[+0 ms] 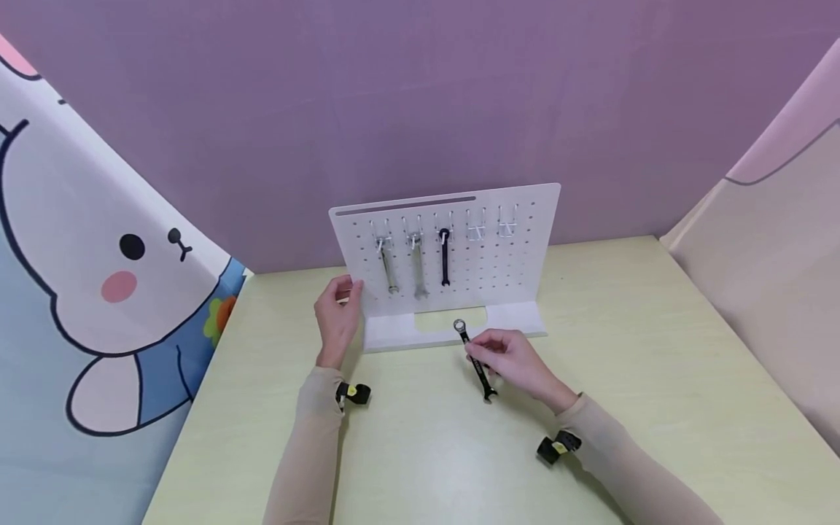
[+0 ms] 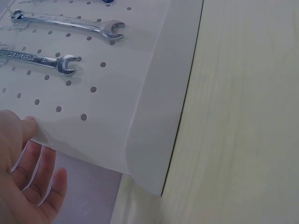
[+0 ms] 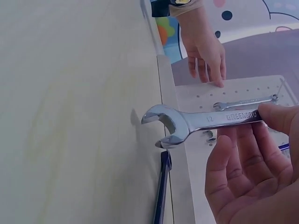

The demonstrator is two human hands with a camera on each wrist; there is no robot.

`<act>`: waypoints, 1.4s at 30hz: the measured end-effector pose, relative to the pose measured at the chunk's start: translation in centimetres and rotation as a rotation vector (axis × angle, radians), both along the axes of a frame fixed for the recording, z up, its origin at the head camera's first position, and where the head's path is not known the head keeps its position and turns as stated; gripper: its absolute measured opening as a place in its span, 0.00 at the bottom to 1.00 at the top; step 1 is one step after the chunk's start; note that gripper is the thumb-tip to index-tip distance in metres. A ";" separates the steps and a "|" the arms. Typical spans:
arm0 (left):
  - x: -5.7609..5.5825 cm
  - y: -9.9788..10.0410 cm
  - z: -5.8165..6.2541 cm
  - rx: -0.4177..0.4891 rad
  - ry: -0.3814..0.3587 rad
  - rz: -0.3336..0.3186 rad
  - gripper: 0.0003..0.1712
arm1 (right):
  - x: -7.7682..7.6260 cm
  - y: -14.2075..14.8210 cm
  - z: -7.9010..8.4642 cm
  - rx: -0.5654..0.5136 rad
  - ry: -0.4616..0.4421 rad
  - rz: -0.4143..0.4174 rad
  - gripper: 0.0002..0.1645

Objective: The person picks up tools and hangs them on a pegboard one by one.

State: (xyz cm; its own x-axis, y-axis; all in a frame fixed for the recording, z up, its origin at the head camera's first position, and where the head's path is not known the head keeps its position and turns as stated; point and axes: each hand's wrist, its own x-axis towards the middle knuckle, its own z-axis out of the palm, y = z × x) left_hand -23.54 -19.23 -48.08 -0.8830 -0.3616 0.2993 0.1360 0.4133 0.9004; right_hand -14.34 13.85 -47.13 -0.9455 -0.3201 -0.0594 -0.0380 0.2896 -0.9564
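Currently pinching silvery metal combination wrench [image 3: 202, 122] in right hand [image 1: 510, 357], ring end [image 1: 461, 331] beyond grip toward white perforated board [image 1: 475, 283], open end [image 1: 490, 396] behind; leftward of grip, holding board with left hand [image 1: 337, 319].

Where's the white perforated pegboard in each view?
Head: white perforated pegboard, standing at centre.
Left wrist: pegboard at upper left, cut off by the image border.
Right wrist: pegboard at right, partly behind the right hand.
Shared landmark: the bare left hand at the pegboard's edge in all three.

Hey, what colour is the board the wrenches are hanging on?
The board is white, dotted with small holes; the head view shows it best.
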 end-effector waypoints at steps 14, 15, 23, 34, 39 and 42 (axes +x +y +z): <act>-0.2 0.0 0.0 0.006 0.007 -0.004 0.15 | -1.3 0.7 0.9 0.015 0.011 -0.057 0.21; -0.2 0.0 -0.1 0.007 0.009 -0.004 0.15 | -1.5 0.8 1.1 0.015 0.015 -0.066 0.21; -0.1 0.0 -0.1 0.005 0.015 -0.008 0.15 | -2.7 2.3 2.5 0.007 0.033 -0.121 0.20; -0.1 0.1 0.1 -0.001 -0.004 0.003 0.15 | -4.0 3.3 3.8 -0.054 0.017 -0.197 0.21; 0.0 0.1 0.1 -0.003 -0.010 0.003 0.15 | -4.3 2.8 4.5 -0.094 0.006 -0.217 0.21; 0.0 0.1 0.1 -0.003 -0.006 0.004 0.15 | -4.5 2.5 5.0 -0.120 0.008 -0.231 0.21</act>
State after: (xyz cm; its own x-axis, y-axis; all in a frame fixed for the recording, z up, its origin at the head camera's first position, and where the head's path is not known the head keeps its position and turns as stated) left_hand -23.56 -19.12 -48.00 -0.8833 -0.3643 0.2950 0.1289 0.4163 0.9000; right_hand -18.87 16.32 -42.11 -0.9946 -0.1004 -0.0257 0.0077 0.1758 -0.9844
